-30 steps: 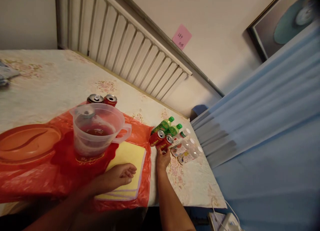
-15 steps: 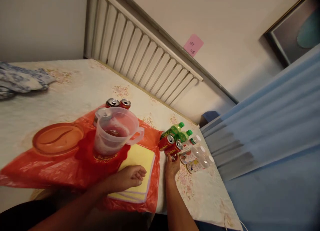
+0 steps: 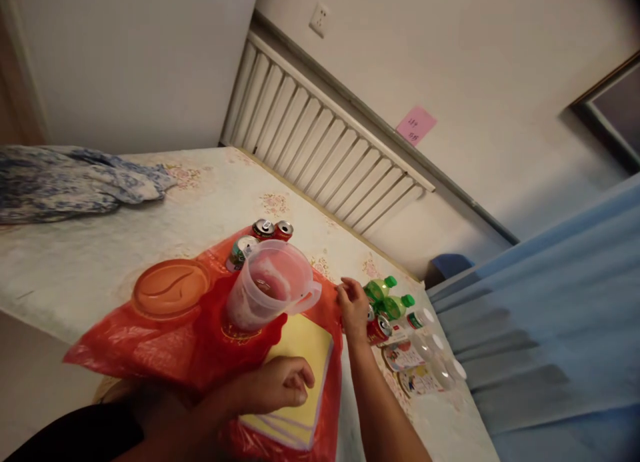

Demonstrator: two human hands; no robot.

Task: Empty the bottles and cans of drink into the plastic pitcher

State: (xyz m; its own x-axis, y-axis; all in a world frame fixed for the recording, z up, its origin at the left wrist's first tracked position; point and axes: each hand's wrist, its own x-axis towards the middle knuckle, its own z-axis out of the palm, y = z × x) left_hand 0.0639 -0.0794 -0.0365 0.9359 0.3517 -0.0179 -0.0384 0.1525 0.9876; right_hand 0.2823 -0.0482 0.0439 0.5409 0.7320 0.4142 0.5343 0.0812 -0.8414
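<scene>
My left hand [image 3: 283, 384] hovers over a stack of yellow cloths or sheets [image 3: 313, 349], its fingers loosely curled and apart, with nothing in them. My right hand [image 3: 354, 309] is just left of the red soda cans [image 3: 381, 329] and partly covers them; its fingers are bent, apart, and no held thing shows. Left of the stack stands a clear plastic pitcher [image 3: 295, 275] with foamy reddish liquid, on a red scalloped mat [image 3: 210, 342]. Its round orange lid [image 3: 170, 289] lies flat to the left. All these lie on an orange plastic sheet [image 3: 110, 335], except the red cans.
Behind the pitcher stand a light can [image 3: 243, 251], a dark can [image 3: 263, 229] and another red can [image 3: 284, 231]. Green bottles [image 3: 397, 307] and clear labelled bottles [image 3: 420, 379] stand right. Patterned fabric [image 3: 85, 182] lies far left. A radiator [image 3: 320, 142] and blue curtain [image 3: 560, 329] border the table.
My right hand has moved from the front of the red cans to their left side, toward the orange sheet. My left hand stays over the yellow stack. The view has shifted.
</scene>
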